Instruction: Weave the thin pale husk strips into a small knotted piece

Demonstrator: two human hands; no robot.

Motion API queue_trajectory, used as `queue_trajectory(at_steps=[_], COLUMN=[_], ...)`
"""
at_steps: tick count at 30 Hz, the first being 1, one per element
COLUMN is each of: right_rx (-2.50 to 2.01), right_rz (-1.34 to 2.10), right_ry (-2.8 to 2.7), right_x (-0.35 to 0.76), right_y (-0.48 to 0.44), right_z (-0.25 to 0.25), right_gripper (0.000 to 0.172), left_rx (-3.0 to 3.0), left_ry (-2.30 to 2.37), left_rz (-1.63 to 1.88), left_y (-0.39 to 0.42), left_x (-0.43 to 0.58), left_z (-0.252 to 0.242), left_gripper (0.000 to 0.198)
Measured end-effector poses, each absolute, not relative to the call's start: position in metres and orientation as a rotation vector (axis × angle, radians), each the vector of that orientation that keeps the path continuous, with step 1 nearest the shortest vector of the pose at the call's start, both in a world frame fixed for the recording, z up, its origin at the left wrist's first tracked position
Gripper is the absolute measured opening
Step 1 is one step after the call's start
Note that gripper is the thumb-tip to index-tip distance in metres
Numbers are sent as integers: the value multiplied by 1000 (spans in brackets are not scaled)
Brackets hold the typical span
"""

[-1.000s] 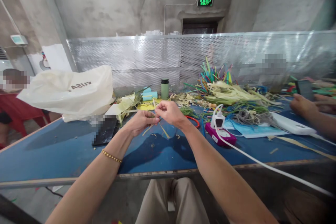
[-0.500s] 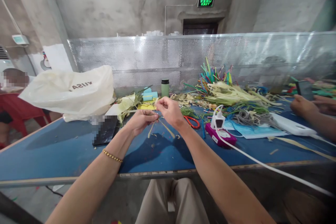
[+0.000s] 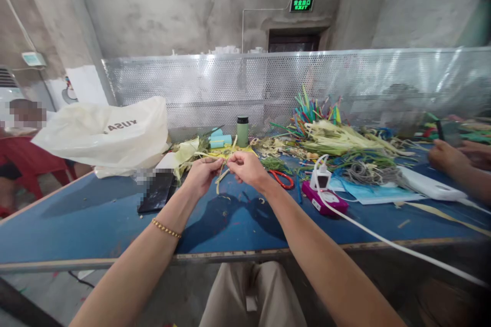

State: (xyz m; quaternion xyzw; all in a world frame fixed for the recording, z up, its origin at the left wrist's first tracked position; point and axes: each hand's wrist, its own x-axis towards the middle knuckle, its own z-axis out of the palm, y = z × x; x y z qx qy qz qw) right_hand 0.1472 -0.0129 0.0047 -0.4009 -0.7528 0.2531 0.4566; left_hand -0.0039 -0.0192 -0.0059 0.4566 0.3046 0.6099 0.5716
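Observation:
My left hand (image 3: 205,172) and my right hand (image 3: 247,167) meet above the blue table, fingertips almost touching. Each is pinched on thin pale-yellow husk strips (image 3: 218,184), whose loose ends hang below and stick up between the fingers. How the strips cross or join is too small to make out. Just behind the left hand lie crumpled pale-green husks (image 3: 186,156). Beyond the fingers are a yellow sheet (image 3: 251,151) and a green bottle with a black lid (image 3: 242,132). Red-handled scissors (image 3: 283,180) rest to the right of my right hand.
Right of the hands are a magenta power block (image 3: 324,200) with a white cable, a husk pile (image 3: 333,138), grey cord (image 3: 368,172) and a blue mask (image 3: 374,191). A white bag (image 3: 102,133) and black tablet-like object (image 3: 155,191) lie left. Another person's hands (image 3: 448,158) hold a phone.
My right hand has come down slightly and turned, now level with the left. The left hand has risen a little, and the strips' hanging ends have drawn closer together.

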Motion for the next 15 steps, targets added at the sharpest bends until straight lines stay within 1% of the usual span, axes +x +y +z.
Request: queue_trajectory(at_steps=[4, 10, 15], right_rx=[-921, -845, -841], right_rz=[477, 525, 514], right_ry=[-1873, -1826, -1816], right_x=[147, 142, 140], right_y=[-11, -19, -23], right_z=[7, 13, 14], right_gripper=[12, 10, 9], left_rx=[1041, 1023, 987], left_ry=[679, 607, 591], left_rz=[1450, 1501, 1533], left_y=[-22, -22, -20], left_x=[-1, 1, 1], left_z=[-4, -2, -1], left_gripper=[12, 8, 9])
